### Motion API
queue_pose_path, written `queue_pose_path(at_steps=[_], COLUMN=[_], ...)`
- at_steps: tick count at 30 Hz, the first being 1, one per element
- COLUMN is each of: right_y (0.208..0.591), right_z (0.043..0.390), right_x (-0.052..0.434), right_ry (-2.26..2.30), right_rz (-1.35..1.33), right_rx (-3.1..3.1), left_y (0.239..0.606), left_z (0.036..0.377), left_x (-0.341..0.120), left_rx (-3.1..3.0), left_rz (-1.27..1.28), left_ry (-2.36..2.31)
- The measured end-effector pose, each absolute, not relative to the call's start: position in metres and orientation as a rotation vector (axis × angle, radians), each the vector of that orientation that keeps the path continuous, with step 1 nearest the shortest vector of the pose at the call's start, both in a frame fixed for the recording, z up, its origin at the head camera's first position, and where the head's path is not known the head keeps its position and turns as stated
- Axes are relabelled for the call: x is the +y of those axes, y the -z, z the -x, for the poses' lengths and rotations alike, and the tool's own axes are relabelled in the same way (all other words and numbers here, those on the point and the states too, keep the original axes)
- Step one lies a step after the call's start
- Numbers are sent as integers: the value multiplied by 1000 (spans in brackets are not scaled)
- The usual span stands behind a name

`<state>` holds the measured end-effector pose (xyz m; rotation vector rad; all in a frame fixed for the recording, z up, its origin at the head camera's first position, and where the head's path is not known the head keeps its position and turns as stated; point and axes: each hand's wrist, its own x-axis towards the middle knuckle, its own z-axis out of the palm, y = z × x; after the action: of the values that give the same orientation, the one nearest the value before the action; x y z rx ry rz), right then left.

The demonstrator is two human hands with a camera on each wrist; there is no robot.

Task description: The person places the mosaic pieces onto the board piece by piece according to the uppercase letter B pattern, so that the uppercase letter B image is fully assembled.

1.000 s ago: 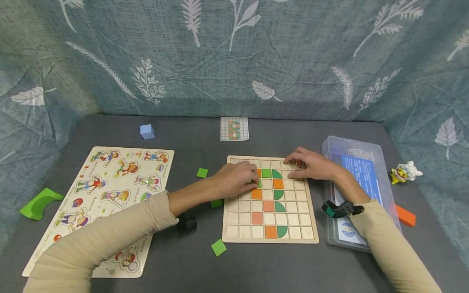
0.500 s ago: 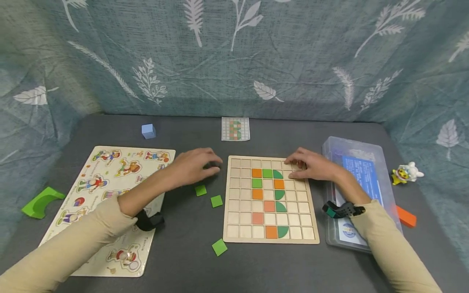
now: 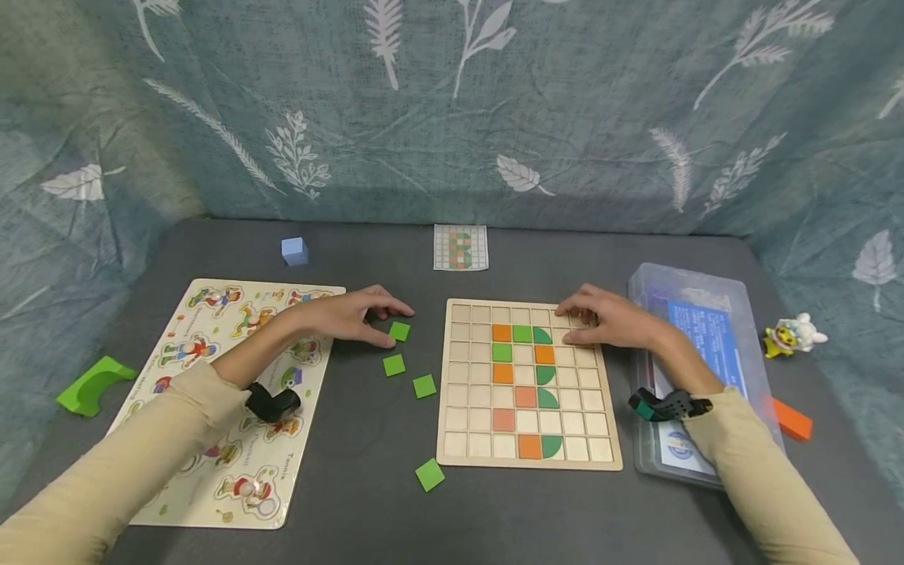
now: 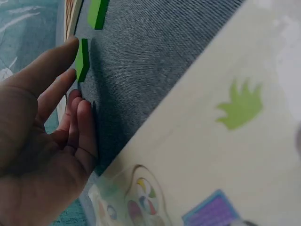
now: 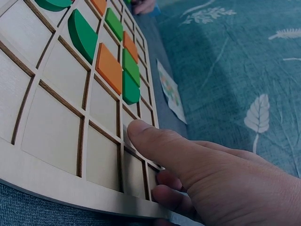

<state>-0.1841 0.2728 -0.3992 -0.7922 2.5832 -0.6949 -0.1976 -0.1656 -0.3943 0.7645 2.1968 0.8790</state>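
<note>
The wooden grid board [image 3: 459,461] lies on the table, with orange, salmon and green squares and dark green quarter-round pieces in some cells. To its left are several loose green square tiles, among them one tile [image 3: 399,331] between the thumb and fingers of my left hand [image 3: 346,315]. In the left wrist view that hand's fingers are spread around the green tile [image 4: 83,61], with no pinch visible. My right hand [image 3: 610,318] rests at the board's upper right corner. Its thumb [image 5: 150,136] lies on the grid, and the other fingers are partly hidden.
A picture puzzle board [image 3: 212,314] lies left, under my left forearm. A plastic case [image 3: 657,282] stands right, and a pattern card [image 3: 461,248] lies behind. Around them are a blue cube [image 3: 294,251], green arch [image 3: 95,384], orange block [image 3: 792,420] and toy figure [image 3: 792,335].
My left hand has left the grid board and moved left to a loose green tile, uncovering the orange and green squares in the grid. The right hand has stayed at the corner.
</note>
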Motion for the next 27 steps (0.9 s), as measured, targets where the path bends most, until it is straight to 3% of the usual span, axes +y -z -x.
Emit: queue_pose_path(at_steps=[27], right_y=[400], right_z=[186], right_x=[274], right_ry=[670], right_rz=[788], right_rx=[2596], left_y=[405], left_z=[192], left_x=[-158], left_rx=[2383], left_rz=[-925], left_ry=[-911])
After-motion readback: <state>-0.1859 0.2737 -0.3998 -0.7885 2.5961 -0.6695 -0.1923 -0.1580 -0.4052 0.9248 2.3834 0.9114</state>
